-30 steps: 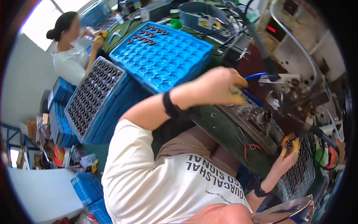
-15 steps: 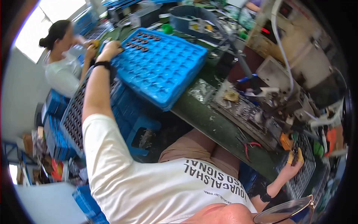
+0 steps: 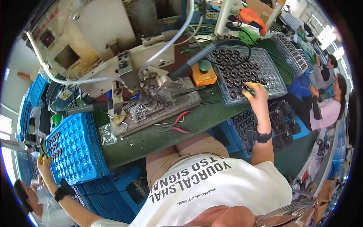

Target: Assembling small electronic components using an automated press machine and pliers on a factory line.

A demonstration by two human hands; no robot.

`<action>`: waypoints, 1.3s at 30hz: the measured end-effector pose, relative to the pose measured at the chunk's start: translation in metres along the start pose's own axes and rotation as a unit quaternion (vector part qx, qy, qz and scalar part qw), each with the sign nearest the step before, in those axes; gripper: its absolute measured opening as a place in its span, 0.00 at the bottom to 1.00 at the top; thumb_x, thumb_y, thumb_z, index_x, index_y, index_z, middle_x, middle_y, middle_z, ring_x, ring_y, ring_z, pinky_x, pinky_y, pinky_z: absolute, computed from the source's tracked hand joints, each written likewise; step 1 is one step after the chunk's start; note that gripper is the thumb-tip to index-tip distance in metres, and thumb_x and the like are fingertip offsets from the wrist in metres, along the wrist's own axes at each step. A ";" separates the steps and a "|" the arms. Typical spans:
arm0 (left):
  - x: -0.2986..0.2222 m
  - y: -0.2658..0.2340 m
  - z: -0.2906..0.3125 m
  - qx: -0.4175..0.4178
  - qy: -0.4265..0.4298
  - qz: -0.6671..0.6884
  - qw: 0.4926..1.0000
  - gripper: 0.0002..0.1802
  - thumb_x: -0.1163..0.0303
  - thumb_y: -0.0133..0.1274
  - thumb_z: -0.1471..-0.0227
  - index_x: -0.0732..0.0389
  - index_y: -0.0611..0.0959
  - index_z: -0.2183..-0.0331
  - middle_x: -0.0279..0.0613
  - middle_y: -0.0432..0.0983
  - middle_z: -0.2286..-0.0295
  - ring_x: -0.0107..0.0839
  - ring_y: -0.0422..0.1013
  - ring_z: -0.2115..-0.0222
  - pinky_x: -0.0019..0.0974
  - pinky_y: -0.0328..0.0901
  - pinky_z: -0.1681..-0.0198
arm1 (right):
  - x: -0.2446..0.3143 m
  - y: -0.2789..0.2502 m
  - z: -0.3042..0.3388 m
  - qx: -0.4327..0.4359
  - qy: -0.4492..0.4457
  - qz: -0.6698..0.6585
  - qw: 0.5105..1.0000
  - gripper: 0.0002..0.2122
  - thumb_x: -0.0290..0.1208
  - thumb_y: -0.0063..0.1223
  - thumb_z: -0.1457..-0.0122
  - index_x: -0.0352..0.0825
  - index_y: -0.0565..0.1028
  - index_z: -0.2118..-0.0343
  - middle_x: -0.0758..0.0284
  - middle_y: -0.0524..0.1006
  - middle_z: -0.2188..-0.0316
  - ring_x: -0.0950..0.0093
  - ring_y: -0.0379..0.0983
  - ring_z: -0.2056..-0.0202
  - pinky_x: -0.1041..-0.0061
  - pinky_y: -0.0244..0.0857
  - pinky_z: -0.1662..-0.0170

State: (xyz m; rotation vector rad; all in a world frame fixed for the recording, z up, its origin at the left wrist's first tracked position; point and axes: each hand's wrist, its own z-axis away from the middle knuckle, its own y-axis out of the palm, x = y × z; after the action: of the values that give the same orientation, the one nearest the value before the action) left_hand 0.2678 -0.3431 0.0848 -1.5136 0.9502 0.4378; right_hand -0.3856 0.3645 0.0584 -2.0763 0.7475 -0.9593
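Observation:
At the far left, my left hand (image 3: 44, 163) is beside the outer edge of a blue moulded tray (image 3: 81, 153). Its fingers are curled together, and what they hold is too small to make out. Several dark ring-shaped parts (image 3: 56, 145) sit in the tray's cups along that side. My right hand (image 3: 258, 99), with yellow covers on its fingertips, is over a clear plastic tray (image 3: 274, 73) at the right. Thumb and forefinger close around a dark round part at the tray's near side. More such dark parts (image 3: 236, 66) fill much of this tray.
Between the trays stands a metal press (image 3: 147, 90) with shavings on its base. An orange box with a green button (image 3: 204, 73) is beside it. Red-handled pliers (image 3: 179, 123) and a clear bag (image 3: 108, 135) lie on the green table (image 3: 143, 142). Other people work at both sides.
My view has swung right, bringing the press to the middle. My left hand has shifted from the blue tray's far corner along its outer side. My right hand has lowered onto the clear tray.

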 end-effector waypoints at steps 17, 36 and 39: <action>-0.183 0.188 0.196 0.084 0.082 0.191 0.975 0.24 0.81 0.59 0.50 0.65 0.75 0.50 0.35 0.75 0.61 0.18 0.70 0.67 0.21 0.65 0.62 | 0.008 0.002 -0.005 -0.021 -0.039 -0.117 0.992 0.07 0.26 0.58 0.47 0.37 0.80 0.64 0.60 0.78 0.68 0.59 0.73 0.63 0.66 0.65 0.58; -0.217 0.207 0.228 0.021 0.124 0.141 0.982 0.17 0.81 0.64 0.60 0.67 0.81 0.63 0.35 0.70 0.71 0.22 0.68 0.74 0.25 0.64 0.69 | 0.147 0.076 0.055 -0.047 -0.266 -0.187 0.945 0.11 0.32 0.55 0.45 0.39 0.77 0.58 0.65 0.73 0.58 0.62 0.67 0.53 0.62 0.54 0.47; -0.224 0.205 0.230 0.007 0.149 0.117 0.982 0.17 0.82 0.65 0.62 0.68 0.82 0.65 0.36 0.71 0.73 0.23 0.69 0.76 0.25 0.64 0.71 | 0.150 0.075 0.055 -0.050 -0.275 -0.158 0.947 0.11 0.32 0.55 0.44 0.39 0.77 0.58 0.64 0.73 0.58 0.61 0.66 0.53 0.62 0.54 0.47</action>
State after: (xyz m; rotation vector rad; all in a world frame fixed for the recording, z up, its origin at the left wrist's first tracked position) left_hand 0.0357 -0.0416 0.0761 -1.4863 1.3716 0.3761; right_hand -0.2730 0.2309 0.0321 -2.4395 0.1761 -0.4554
